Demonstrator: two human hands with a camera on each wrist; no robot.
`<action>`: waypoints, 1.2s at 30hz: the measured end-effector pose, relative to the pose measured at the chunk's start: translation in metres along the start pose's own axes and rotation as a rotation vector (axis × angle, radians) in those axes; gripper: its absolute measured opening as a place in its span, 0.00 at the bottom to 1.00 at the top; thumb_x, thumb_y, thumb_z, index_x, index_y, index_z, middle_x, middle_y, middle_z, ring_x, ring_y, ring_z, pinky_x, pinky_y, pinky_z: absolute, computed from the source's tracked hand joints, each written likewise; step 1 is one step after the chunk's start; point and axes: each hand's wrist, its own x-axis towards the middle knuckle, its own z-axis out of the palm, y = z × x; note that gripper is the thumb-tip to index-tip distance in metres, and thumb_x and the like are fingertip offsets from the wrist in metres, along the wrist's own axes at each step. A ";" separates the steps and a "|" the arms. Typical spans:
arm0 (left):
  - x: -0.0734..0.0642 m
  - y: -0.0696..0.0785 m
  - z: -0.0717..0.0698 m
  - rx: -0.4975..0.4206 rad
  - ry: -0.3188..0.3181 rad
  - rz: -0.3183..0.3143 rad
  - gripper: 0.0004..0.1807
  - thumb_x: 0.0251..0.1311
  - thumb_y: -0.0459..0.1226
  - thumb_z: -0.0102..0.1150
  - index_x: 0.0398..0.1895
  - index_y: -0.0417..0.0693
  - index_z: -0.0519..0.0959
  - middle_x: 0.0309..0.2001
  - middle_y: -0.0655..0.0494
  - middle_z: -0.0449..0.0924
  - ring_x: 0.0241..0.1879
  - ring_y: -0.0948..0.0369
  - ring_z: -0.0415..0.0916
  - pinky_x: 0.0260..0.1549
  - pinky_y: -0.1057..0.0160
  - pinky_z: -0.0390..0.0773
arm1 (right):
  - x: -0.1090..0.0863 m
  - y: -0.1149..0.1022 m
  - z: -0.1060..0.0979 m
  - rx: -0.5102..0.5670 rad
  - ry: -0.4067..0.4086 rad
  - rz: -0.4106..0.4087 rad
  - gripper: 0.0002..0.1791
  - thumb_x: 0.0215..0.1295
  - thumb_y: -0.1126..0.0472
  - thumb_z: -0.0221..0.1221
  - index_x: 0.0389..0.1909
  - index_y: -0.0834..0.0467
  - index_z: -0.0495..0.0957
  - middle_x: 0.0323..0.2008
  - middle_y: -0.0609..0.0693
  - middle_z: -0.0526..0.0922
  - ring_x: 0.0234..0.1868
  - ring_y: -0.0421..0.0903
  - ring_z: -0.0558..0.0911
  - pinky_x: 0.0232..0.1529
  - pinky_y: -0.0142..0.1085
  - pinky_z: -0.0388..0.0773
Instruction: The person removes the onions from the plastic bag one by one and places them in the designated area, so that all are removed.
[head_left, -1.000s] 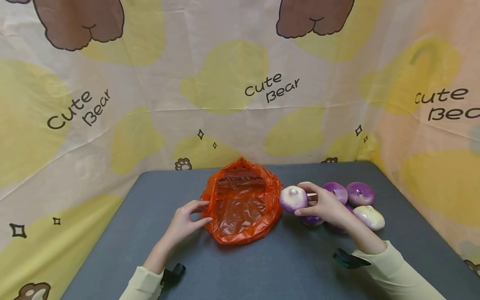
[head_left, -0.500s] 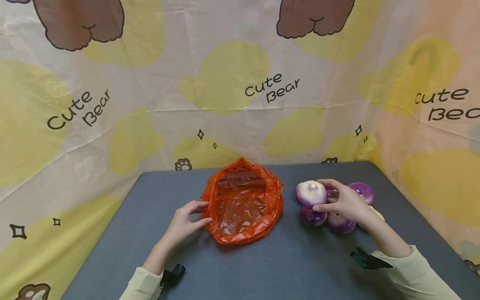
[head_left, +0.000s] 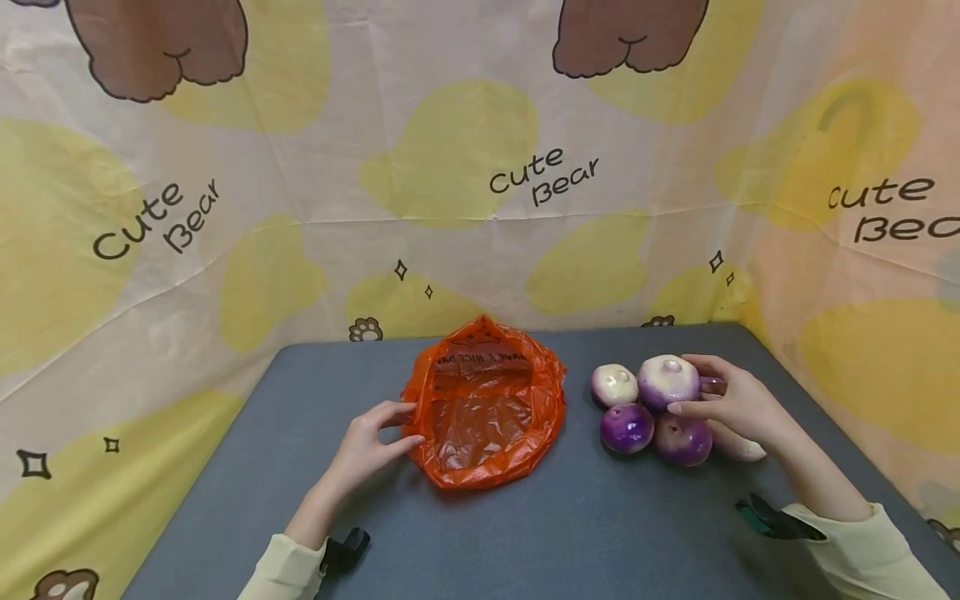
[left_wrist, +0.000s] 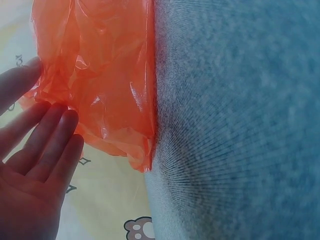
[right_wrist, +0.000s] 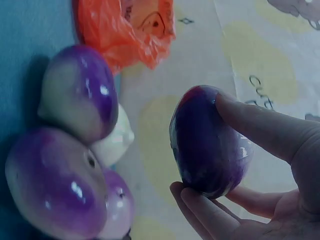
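Observation:
My right hand (head_left: 738, 404) holds a purple-and-white turnip (head_left: 669, 382) between thumb and fingers, raised over the group at the right; the right wrist view shows the held turnip (right_wrist: 207, 142) apart from the others. Beneath and beside it lie a small pale turnip (head_left: 615, 386), a purple turnip (head_left: 627, 428), another purple turnip (head_left: 683, 440) and a pale one (head_left: 735, 443) partly behind the hand. At the left, my left hand (head_left: 371, 442) touches the side of an orange plastic bag (head_left: 551, 425) with spread, fairly straight fingers. The bag's wide mouth faces me.
The grey table (head_left: 480, 542) carries everything, its back edge against a patterned cloth backdrop (head_left: 450, 183). Bag and turnips stand apart, with a strip of tabletop between them. Black wrist straps (head_left: 347, 550) sit below both hands.
My right hand has moved to the right with the turnip, from beside the bag to over the group. The front turnips now show more fully. The left hand and bag stay put.

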 end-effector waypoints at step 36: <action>0.001 -0.006 0.002 0.008 -0.003 0.035 0.23 0.49 0.42 0.71 0.51 0.49 0.79 0.45 0.58 0.81 0.44 0.59 0.81 0.44 0.48 0.81 | -0.040 0.092 -0.053 -0.073 0.054 0.174 0.46 0.62 0.51 0.62 0.67 0.75 0.51 0.61 0.80 0.59 0.51 0.69 0.73 0.30 0.15 0.68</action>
